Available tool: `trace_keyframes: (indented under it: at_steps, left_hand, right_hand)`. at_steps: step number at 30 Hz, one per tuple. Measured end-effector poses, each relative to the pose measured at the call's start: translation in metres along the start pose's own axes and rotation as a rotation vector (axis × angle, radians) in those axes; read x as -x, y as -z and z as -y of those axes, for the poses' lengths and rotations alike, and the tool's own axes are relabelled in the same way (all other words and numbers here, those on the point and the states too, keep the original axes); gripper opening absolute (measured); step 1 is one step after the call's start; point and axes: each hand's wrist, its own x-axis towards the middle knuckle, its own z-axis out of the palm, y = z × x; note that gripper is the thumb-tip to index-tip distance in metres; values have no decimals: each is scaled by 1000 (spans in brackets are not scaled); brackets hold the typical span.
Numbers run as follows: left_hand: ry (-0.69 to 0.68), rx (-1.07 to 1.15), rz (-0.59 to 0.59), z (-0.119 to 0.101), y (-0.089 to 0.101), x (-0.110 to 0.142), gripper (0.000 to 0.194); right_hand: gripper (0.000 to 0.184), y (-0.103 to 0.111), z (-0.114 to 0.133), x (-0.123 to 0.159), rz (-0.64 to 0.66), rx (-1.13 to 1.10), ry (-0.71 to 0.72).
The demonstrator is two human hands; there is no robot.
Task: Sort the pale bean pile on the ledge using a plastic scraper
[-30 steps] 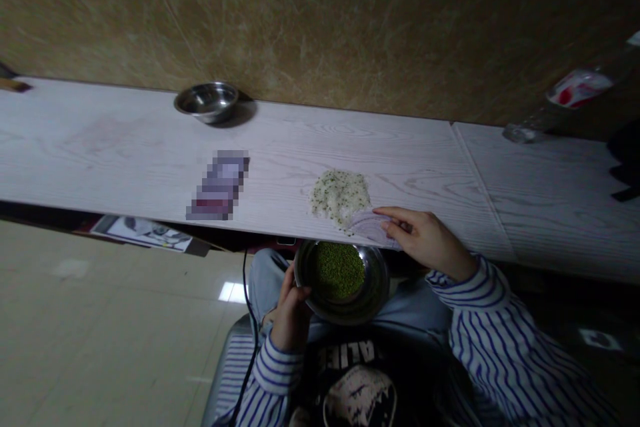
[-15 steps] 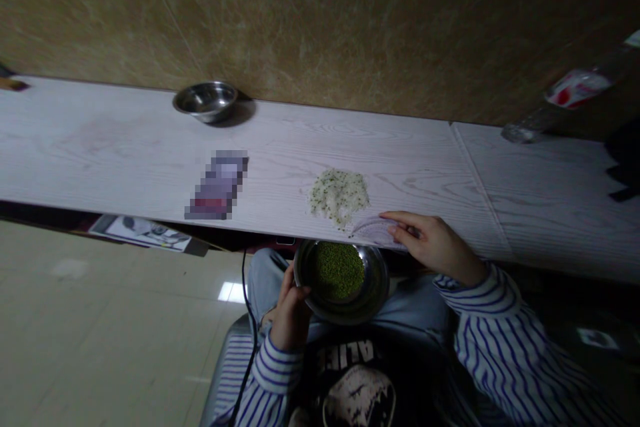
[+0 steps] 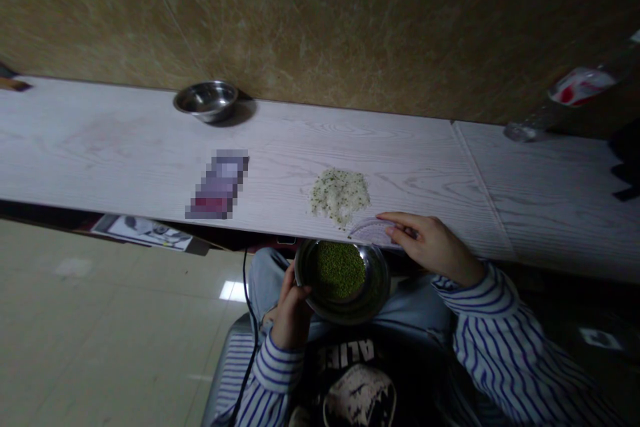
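My left hand (image 3: 291, 312) grips the left rim of a metal bowl (image 3: 375, 293), thumb over the edge. Green beans (image 3: 341, 270), small and round like mung beans, lie in it. The bowl rests at my lap, just below the table's front edge. My right hand (image 3: 433, 243) pinches a clear, half-round protractor (image 3: 371, 231) flat against the table by that edge. Right behind the protractor spreads a pile of white grains flecked with green (image 3: 340, 195).
A second metal bowl (image 3: 206, 101) stands near the wall. A blurred-out flat phone-like item (image 3: 219, 185) lies left of the pile. At the right stands a clear plastic bottle (image 3: 560, 103). A dark cable (image 3: 246, 280) hangs left of my knee.
My right hand and the protractor have shifted very slightly left along the table edge. The left hand and the bowl of beans stay almost still.
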Motion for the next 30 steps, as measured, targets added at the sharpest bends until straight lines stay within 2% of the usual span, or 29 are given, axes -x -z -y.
trace_keyframes:
  at_steps: [14, 23, 30]
  left_hand:
    - [-1, 17, 10, 3, 2, -2, 52]
    - [11, 10, 16, 4, 5, -3, 54]
    - [11, 7, 16, 4, 7, -3, 56]
  right_hand:
    - [36, -5, 11, -3, -19, -30, 29]
    - [39, -1, 0, -5, -72, -28, -17]
    - [38, -5, 8, -4, -23, -41, -9]
